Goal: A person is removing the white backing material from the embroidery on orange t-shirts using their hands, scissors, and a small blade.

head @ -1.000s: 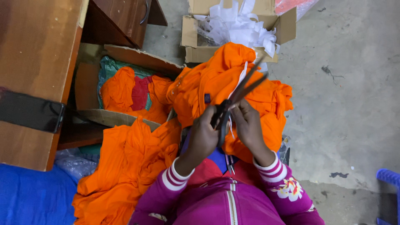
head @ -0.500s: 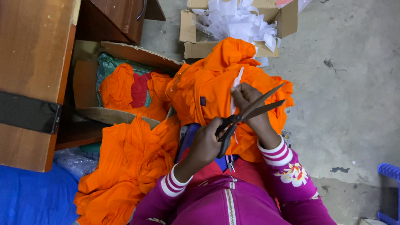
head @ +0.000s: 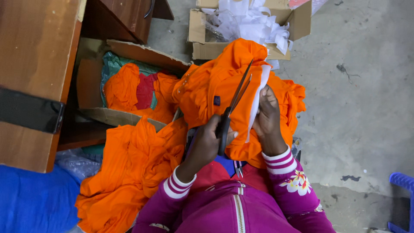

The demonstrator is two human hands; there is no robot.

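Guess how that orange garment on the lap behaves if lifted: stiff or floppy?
Likely floppy: the orange garment bunches in soft folds. Probably light, since it drapes over the right hand. The white strip would likely dangle.

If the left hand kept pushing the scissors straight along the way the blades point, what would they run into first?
The left hand aims the scissors up and away, over the orange garment. Their tips would probably first meet its bunched top fold, beside the white strip held by the right hand. Depth is uncertain; the cardboard box of white scraps lies beyond.
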